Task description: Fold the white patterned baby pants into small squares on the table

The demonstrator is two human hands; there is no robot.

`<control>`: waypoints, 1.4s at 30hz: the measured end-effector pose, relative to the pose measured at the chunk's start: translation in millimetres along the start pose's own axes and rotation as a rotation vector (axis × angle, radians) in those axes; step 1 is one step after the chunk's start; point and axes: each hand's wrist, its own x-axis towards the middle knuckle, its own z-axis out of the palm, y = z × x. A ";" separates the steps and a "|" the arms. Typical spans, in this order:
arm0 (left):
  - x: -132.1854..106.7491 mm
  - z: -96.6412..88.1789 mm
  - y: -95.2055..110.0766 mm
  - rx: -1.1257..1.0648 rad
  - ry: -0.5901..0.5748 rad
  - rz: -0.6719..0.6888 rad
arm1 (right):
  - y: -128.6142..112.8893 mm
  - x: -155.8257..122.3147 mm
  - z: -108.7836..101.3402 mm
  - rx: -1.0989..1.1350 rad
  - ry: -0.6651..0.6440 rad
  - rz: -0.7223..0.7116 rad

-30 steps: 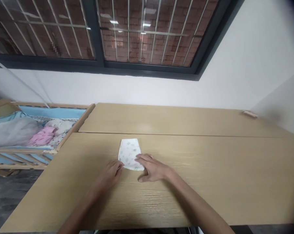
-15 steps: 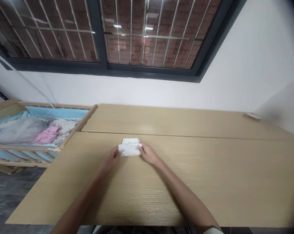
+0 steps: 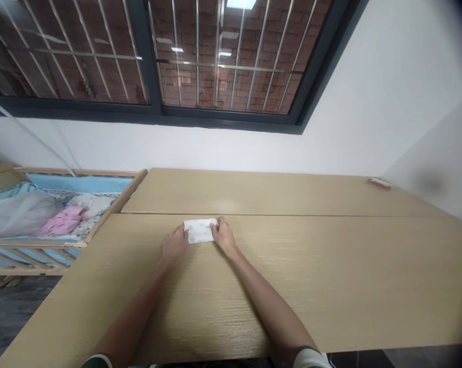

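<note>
A small white cloth [image 3: 199, 231] with a faint scattered print, folded into a flat rectangle, lies on the pale wooden table [image 3: 292, 276]. My left hand [image 3: 175, 242] grips its left edge, thumb toward the near side. At the opposite short end my right hand [image 3: 224, 235] pinches the cloth, fingers at the far corner and thumb over the near part. The edges under my fingers are hidden, and the exact fabric is too small to make out.
Left of the table stands a wooden crib [image 3: 133, 185] with blue lining, a pink cloth [image 3: 64, 221] and whitish bedding inside. A seam crosses the tabletop. A small pale object [image 3: 379, 183] lies at the far right, by the wall. A barred window [image 3: 231, 61] is above.
The upper flap that showed behind the cloth has been folded in, leaving one flat rectangle. Both hands still hold its ends. The view has shifted slightly.
</note>
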 end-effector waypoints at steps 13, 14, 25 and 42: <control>-13.3 29.6 8.8 0.036 0.224 0.505 | -31.9 -25.1 17.6 -0.395 -0.108 -0.647; -12.7 33.4 5.5 0.065 0.194 0.496 | -30.8 -24.9 19.7 -0.420 -0.137 -0.634; 1.4 35.4 -27.3 0.282 0.173 0.330 | 1.5 -15.9 9.2 -0.371 -0.173 -0.412; 0.2 18.5 -7.5 -0.087 0.073 0.508 | 29.1 -6.3 -8.8 -0.015 -0.146 -0.540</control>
